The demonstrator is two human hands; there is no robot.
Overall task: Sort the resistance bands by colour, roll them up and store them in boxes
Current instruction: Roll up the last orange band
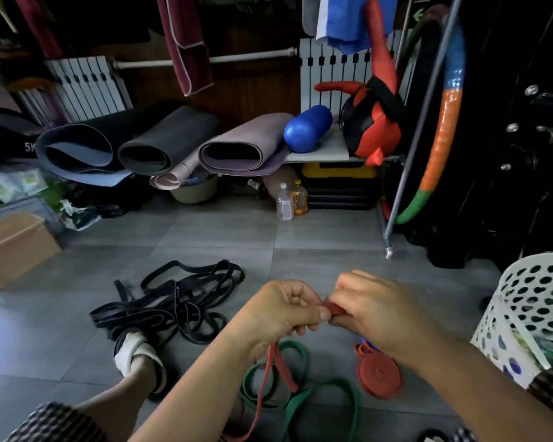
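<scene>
My left hand and my right hand meet over the floor, and both pinch the end of a red resistance band. The band's end is a small tight roll between my fingertips, and the rest hangs down to the floor. Below it lie loose green bands. A rolled-up red band lies flat on the floor under my right wrist, with something blue just behind it. A tangle of black bands is spread on the floor to the left.
A cardboard box stands open at the left. A white perforated basket stands at the right. My foot in a sandal rests by the black bands. Rolled mats and a metal rack line the back.
</scene>
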